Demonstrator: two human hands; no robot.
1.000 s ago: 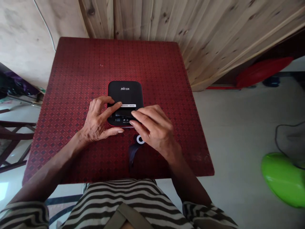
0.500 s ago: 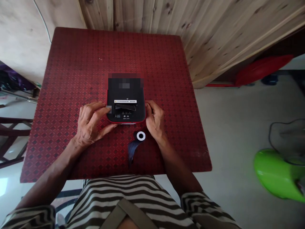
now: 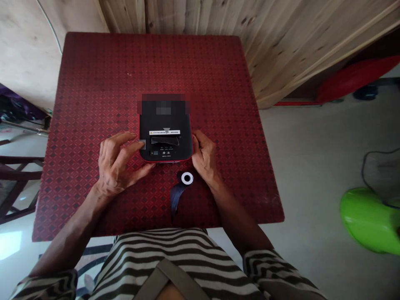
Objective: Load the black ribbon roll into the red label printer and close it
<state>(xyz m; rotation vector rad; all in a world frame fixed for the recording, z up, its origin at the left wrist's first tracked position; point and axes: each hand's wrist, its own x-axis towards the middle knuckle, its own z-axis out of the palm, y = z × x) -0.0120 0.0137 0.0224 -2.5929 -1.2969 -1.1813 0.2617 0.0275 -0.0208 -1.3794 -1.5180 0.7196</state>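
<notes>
A black printer with red sides lies on the red patterned table, its top facing up. A dark strip of paper shows in the slot below a white warning label. My left hand spans the printer's near left corner, its index fingertip on the grey tab and its thumb at the front edge. Along the right side, my right hand grips the printer, with some fingers hidden. Just in front lies a small roll with a white end and a loose dark tail.
The red patterned tabletop reaches to a wooden plank wall behind. A dark wooden chair stands at the left. On the floor at right are a green plastic object and a dark cable.
The camera view has shifted slightly. My left hand's upper fingers sit a little farther from the printer's side, while its index finger stays on the grey tab. My right hand keeps its place.
</notes>
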